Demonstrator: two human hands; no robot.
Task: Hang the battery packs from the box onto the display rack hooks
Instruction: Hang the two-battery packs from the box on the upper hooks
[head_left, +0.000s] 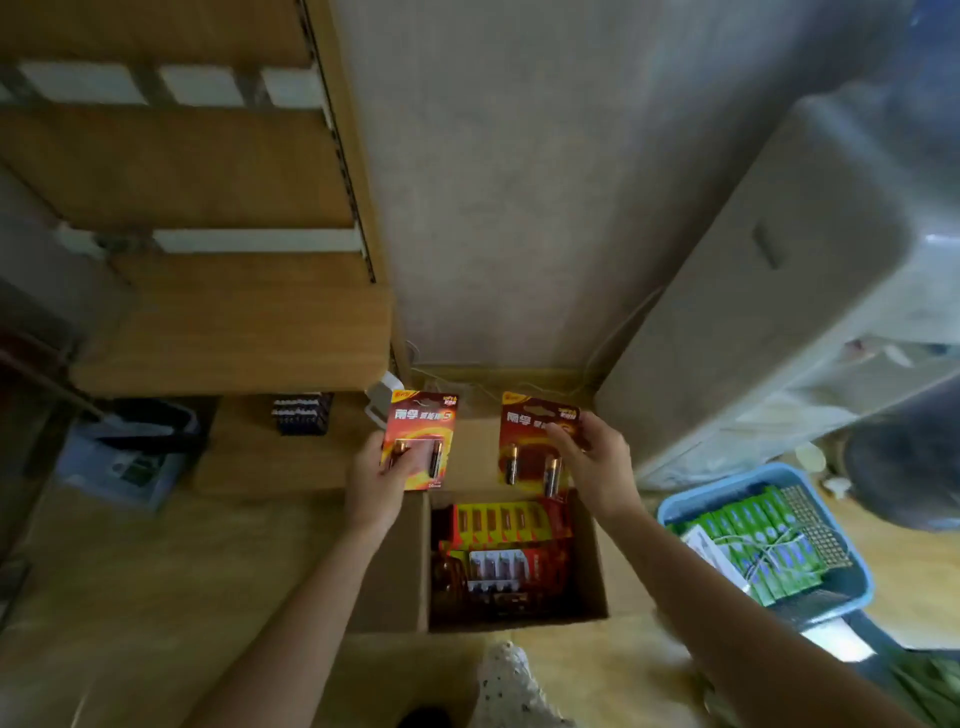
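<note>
Hands (375, 488) (597, 467) outstretched (gripping separate packs (426, 426) (522, 441)).

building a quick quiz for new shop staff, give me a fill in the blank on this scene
The left grip holds the left pack, whose card is mostly ____.
The right grip holds the right pack, which shows ____ batteries.
The box below them is ____ at the top and holds more packs.
The basket right of the box is ____.
Missing: red, two, open, blue.
</note>
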